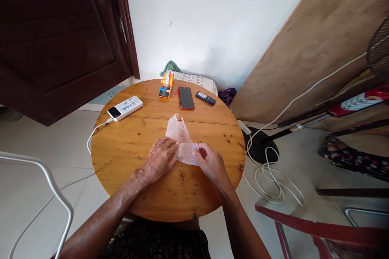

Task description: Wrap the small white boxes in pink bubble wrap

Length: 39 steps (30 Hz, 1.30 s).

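Note:
A piece of clear bubble wrap [187, 154] lies folded on the round wooden table [130, 145] in front of me, its far part standing up in loose, crumpled flaps. My left hand [161, 156] rests over the wrap's left side with bent fingers gripping the fold. At the right end, my right hand [212, 162] pinches the edge between thumb and fingers. Whether anything is wrapped inside the folded part I cannot tell.
Along the table's far side are an orange tape dispenser [167, 85], a phone [186, 98] in a red case and a dark blue remote control [206, 98]. A white power bank [125, 108] with a cable lies left. Coiled white cable [270, 182] covers the floor at right.

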### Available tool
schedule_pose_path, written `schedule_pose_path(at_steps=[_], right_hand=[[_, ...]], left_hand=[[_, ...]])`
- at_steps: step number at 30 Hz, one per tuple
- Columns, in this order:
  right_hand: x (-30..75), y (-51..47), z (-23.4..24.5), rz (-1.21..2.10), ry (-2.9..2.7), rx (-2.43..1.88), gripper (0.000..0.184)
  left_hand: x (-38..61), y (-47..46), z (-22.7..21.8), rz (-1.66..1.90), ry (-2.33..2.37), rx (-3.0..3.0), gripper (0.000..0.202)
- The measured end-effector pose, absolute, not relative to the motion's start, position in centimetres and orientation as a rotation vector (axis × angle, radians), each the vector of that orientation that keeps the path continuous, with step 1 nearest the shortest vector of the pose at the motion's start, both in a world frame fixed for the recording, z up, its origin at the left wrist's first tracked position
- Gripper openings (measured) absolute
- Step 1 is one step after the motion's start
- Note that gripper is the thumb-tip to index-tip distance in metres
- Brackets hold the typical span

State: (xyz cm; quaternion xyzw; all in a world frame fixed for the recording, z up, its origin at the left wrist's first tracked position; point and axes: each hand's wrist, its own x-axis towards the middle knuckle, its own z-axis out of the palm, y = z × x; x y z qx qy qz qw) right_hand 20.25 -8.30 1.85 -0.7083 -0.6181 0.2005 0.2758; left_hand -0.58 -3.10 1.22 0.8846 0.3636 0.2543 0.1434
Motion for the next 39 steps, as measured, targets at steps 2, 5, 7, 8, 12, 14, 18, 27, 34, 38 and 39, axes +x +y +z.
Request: schedule_pose_path(at_steps=[2, 5, 7, 8, 12, 14, 18, 27, 34, 38, 39], right_hand=[[20.1, -8.5, 1.8, 0.419, -1.687, -1.845, 0.012], [19.8, -8.6, 1.7, 0.204, -1.766, -1.732, 0.014], [19.6, -8.5, 1.7, 0.117, -1.790, -1.718, 0.016], [19.5, -8.4, 1.7, 0.103, -1.793, -1.734, 0.016], [19.3, -7.8, 1.3, 0.239, -1.801, -1.856, 0.013], [19.3, -7.6, 1.0, 0.323, -1.819, -1.857, 0.012], [19.1, -7.6, 0.9, 0.342, -1.784, -1.770, 0.015], [18.7, -7.7, 0.9, 0.098, -1.892, -1.536, 0.023], [18.9, -7.1, 1.0, 0.360, -1.948, -1.839, 0.023], [18.7, -7.0, 1.3, 0.453, -1.875, -1.940, 0.020], [18.7, -6.9, 1.3, 0.459, -1.848, -1.968, 0.018]], left_hand=[[-0.6, -3.1, 1.2, 0.728, 1.037, 2.558, 0.029], [-0.6, -3.1, 1.0, 0.740, 1.040, 2.581, 0.028], [-0.6, -3.1, 0.9, 0.754, 1.044, 2.586, 0.028], [-0.6, -3.1, 0.9, 0.764, 1.042, 2.585, 0.028], [-0.5, -3.2, 0.9, 0.791, 1.032, 2.583, 0.027], [-0.5, -3.2, 0.9, 0.782, 1.030, 2.578, 0.027], [-0.6, -3.2, 1.0, 0.753, 1.028, 2.566, 0.027], [-0.5, -3.3, 1.2, 0.747, 1.012, 2.563, 0.031], [-0.5, -3.3, 1.1, 0.741, 1.038, 2.547, 0.029], [-0.4, -3.4, 1.1, 0.733, 1.070, 2.538, 0.028], [-0.4, -3.5, 1.1, 0.728, 1.077, 2.535, 0.029]])
